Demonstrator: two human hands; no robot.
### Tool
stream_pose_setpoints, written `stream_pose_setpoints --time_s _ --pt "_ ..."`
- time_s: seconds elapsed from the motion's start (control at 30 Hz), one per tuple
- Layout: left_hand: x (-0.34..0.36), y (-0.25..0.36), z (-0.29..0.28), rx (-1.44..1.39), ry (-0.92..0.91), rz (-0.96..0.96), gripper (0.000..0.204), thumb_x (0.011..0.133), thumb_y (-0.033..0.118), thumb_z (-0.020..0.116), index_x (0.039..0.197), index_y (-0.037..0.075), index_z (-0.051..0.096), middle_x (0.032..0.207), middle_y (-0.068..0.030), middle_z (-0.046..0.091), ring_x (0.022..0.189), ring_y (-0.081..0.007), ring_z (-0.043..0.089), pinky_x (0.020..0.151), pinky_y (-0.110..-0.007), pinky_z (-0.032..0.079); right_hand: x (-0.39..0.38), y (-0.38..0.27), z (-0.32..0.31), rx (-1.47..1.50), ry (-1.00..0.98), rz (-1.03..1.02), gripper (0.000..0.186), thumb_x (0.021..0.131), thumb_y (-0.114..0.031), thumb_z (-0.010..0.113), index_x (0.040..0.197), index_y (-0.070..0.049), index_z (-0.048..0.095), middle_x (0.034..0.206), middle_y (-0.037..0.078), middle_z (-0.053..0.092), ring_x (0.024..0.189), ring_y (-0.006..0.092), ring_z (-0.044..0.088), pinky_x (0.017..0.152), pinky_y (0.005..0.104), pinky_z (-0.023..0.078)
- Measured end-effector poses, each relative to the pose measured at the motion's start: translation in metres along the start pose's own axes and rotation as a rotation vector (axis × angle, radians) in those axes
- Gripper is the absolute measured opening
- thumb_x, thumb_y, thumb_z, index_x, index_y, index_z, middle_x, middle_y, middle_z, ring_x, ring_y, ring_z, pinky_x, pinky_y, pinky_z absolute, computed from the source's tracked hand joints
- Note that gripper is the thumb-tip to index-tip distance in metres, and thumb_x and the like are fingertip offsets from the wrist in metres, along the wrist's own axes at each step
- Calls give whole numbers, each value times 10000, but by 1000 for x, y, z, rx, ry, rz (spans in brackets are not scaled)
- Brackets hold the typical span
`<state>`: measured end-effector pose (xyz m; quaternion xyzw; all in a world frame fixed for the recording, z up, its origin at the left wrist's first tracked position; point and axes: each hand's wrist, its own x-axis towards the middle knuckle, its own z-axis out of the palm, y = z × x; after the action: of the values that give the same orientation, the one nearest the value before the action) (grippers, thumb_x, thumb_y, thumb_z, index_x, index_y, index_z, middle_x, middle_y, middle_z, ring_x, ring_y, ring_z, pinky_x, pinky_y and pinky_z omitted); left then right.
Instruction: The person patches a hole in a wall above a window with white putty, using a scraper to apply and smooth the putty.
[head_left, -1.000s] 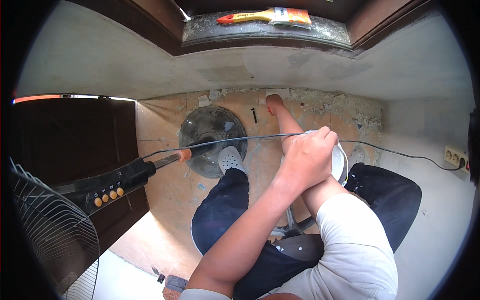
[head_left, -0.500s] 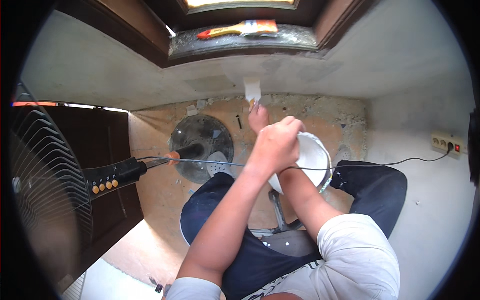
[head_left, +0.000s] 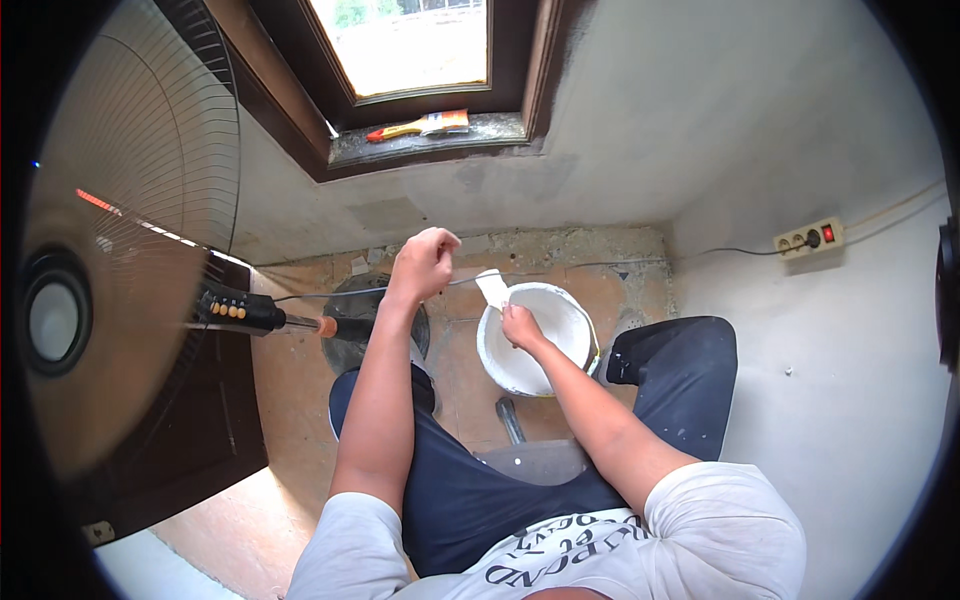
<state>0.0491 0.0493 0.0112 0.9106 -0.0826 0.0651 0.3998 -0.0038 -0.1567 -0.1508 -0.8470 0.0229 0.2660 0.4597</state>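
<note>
My right hand grips a paintbrush whose broad end is covered in white. It is at the left rim of a white bucket, which has white material coating its inside. The bucket is in front of me between my legs. To the left and farther up, my left hand is raised with its fingers curled. Whatever those fingers may hold is hidden. A dark electric cord runs across close by my left wrist and on past the brush.
A standing fan is at the left, its round base on the floor. A second paintbrush lies on the windowsill. The cord plugs into a socket strip on the right wall. A dark door is behind the fan.
My left hand has let go of the bucket rim and moved left. My right hand has brought the brush from the wall back to the bucket. The view has shifted, showing more window.
</note>
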Motion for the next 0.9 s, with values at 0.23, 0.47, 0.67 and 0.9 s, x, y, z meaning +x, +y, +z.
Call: stream_pose_setpoints --time_s 0.23,0.47,0.67,0.9 --pt "-56 41 -24 -96 -285 -217 170 858 10 513 968 -3 641 909 -119 664 829 -209 639 758 -305 503 -34 38 -50 -326 -107 104 483 970 -230 304 849 111 624 719 261 634 507 323 622 559 416 537" --pt "-120 138 -29 3 -442 -284 274 889 102 522 1140 7 578 1075 -169 629 977 -274 622 864 -355 485 -67 82 -62 -524 -215 121 324 789 -197 494 907 62 649 941 235 638 822 345 623 736 415 496" --pt "-167 163 19 -90 -491 -217 276 856 110 556 1107 3 594 1056 -201 629 987 -337 608 858 -390 481 -77 86 -55 -408 -290 215 263 619 -139 490 633 93 615 636 236 609 547 317 611 520 391 493" --pt "-159 118 52 34 -610 -246 292 867 71 517 1139 -24 569 1009 -204 644 952 -303 632 837 -361 497 -64 91 -58 -551 -367 337 228 670 -79 542 795 43 689 766 187 681 718 267 684 682 334 529"
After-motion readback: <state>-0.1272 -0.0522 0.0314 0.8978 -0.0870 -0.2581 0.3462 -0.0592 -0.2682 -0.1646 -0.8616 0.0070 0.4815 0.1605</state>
